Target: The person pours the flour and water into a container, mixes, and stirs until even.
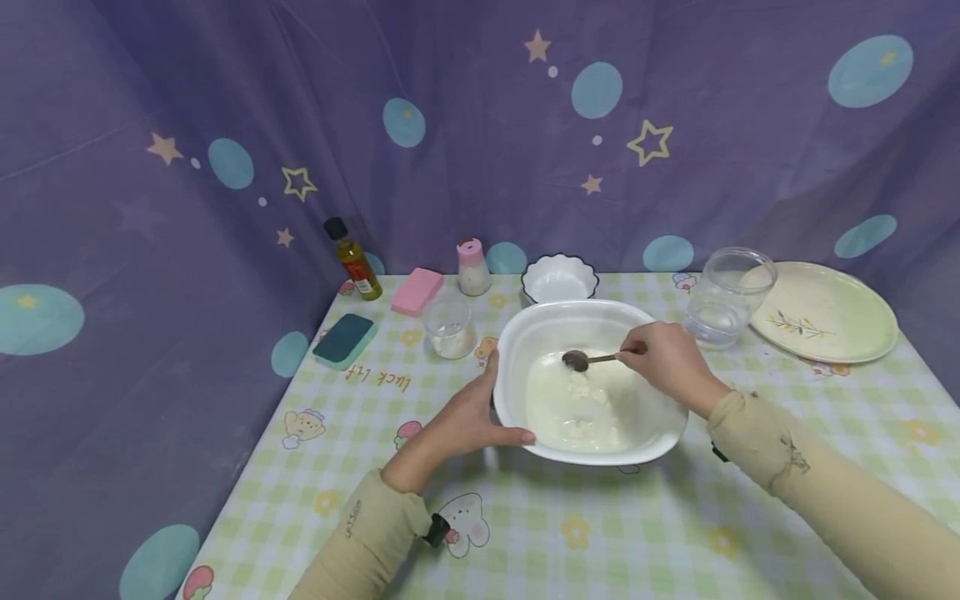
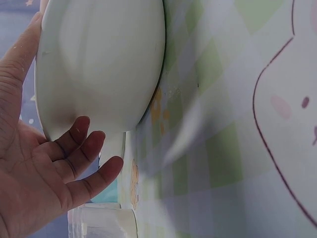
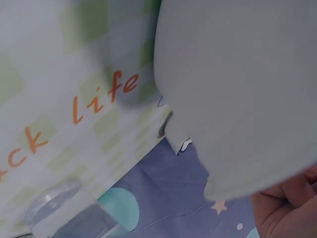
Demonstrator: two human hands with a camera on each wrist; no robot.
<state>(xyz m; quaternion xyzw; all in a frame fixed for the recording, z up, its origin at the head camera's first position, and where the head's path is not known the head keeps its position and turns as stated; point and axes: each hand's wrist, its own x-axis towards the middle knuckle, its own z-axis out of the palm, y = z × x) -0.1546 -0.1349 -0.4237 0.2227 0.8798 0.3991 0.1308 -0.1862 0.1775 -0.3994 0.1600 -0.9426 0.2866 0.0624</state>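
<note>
A large white bowl (image 1: 517, 350) stands mid-table with a white, lumpy mixture (image 1: 577, 404) in it. My left hand (image 1: 491, 412) grips its left rim, thumb over the front edge. In the left wrist view the fingers (image 2: 81, 148) lie against the bowl's outer wall (image 2: 104, 64). My right hand (image 1: 660, 357) pinches the handle of a metal spoon (image 1: 581, 360), whose head hovers over the mixture near the bowl's far side. The right wrist view shows the blurred bowl wall (image 3: 237, 89) and only a corner of the right hand (image 3: 287, 208).
Behind the bowl stand a small glass cup (image 1: 450, 328), a pink-lidded shaker (image 1: 473, 267), a scalloped white bowl (image 1: 559, 278), an oil bottle (image 1: 354, 260), and pink (image 1: 417, 291) and teal (image 1: 344, 340) sponges. A glass jar (image 1: 731, 296) and a plate (image 1: 825, 311) sit at the right.
</note>
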